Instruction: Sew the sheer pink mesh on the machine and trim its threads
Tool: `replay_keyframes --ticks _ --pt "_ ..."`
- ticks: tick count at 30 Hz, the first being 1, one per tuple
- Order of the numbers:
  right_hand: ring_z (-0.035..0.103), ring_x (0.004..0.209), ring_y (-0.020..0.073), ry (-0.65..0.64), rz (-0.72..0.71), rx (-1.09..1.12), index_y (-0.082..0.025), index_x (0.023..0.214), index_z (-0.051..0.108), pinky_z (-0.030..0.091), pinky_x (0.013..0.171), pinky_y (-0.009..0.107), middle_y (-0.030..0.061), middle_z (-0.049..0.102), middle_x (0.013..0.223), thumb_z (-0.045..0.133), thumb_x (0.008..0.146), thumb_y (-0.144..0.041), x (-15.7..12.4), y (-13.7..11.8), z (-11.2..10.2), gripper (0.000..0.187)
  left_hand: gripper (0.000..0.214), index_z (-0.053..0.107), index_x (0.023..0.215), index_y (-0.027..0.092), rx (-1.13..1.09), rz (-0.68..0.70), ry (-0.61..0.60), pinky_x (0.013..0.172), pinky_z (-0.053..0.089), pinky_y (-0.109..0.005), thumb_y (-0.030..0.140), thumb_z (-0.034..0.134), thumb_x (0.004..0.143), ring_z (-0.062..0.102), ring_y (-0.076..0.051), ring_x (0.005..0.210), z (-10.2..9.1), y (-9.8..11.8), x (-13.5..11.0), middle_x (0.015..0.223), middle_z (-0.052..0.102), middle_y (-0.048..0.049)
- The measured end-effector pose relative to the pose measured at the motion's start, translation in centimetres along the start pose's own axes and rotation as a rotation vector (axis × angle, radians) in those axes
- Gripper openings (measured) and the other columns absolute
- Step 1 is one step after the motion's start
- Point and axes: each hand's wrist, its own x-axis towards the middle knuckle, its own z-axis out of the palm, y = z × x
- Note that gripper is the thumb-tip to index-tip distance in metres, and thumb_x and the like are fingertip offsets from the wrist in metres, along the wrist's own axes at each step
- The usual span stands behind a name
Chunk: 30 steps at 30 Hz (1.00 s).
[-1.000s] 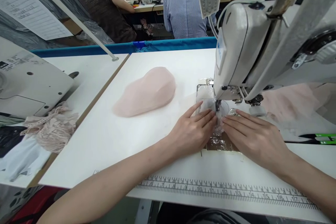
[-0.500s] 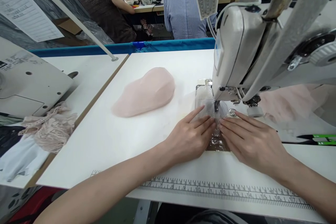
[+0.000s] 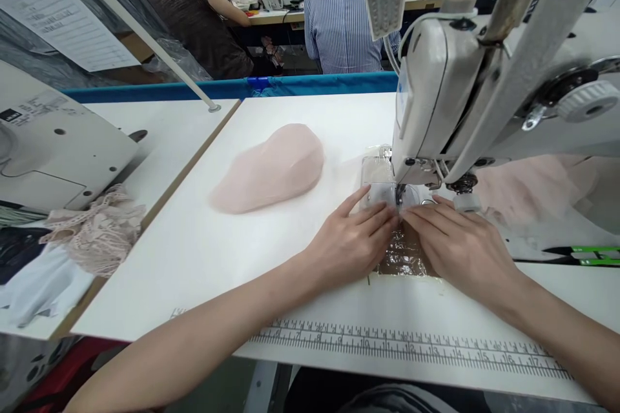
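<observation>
My left hand and my right hand lie flat on the white table, fingers stretched out and fingertips almost meeting just in front of the needle of the white sewing machine. Between and under the fingertips is a thin, clear, crinkled piece of material that both hands press down on the machine bed. A pale pink padded fabric piece rests on the table to the left, apart from my hands.
A printed ruler strip runs along the near table edge. Lace and fabric scraps pile at the left beside another machine. Green-handled snips lie at the right. Two people sit behind a blue divider.
Both hands have crept slightly forward toward the needle, fingertips drawing closer together over the clear material. Nothing else on the table moved.
</observation>
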Motion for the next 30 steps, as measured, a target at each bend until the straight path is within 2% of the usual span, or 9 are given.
replay_keyframes --ticks 6,13,22,30 --pt "0.063 0.100 0.0227 -0.029 0.002 0.016 -0.014 0.109 0.068 0.051 0.088 0.039 0.0061 0.070 0.111 0.048 0.084 0.001 -0.3 0.2 0.0 0.035 0.028 0.067 0.109 0.008 0.051 0.010 0.008 0.115 0.035 -0.042 0.021 0.048 0.094 0.065 -0.019 0.108 -0.4 1.2 -0.2 0.111 0.070 -0.0088" --pt "0.063 0.100 0.0234 -0.046 0.001 0.021 -0.013 0.109 0.068 0.051 0.089 0.043 0.0058 0.069 0.113 0.053 0.082 0.001 -0.4 0.0 -0.1 0.034 0.029 0.067 0.110 0.009 0.068 0.000 -0.013 0.112 0.039 -0.043 0.024 0.046 0.095 0.064 -0.021 0.109 -0.5 1.5 -0.2 0.113 0.069 -0.0088" --pt "0.064 0.097 0.0222 -0.047 0.002 -0.049 -0.011 0.107 0.068 0.047 0.096 0.042 0.0055 0.069 0.112 0.052 0.080 0.003 0.0 0.2 0.2 0.035 0.034 0.065 0.112 0.004 0.062 -0.016 -0.021 0.114 0.036 -0.042 0.029 0.048 0.096 0.063 -0.021 0.111 0.0 0.9 -0.1 0.113 0.068 -0.0122" --pt "0.064 0.096 0.0225 -0.072 -0.001 -0.116 -0.013 0.111 0.066 0.046 0.091 0.041 0.0076 0.069 0.112 0.050 0.083 -0.001 0.5 0.6 0.3 0.034 0.040 0.063 0.116 0.005 0.042 -0.053 -0.052 0.115 0.033 -0.044 0.036 0.045 0.098 0.062 -0.022 0.113 0.5 0.1 0.3 0.117 0.066 -0.0125"
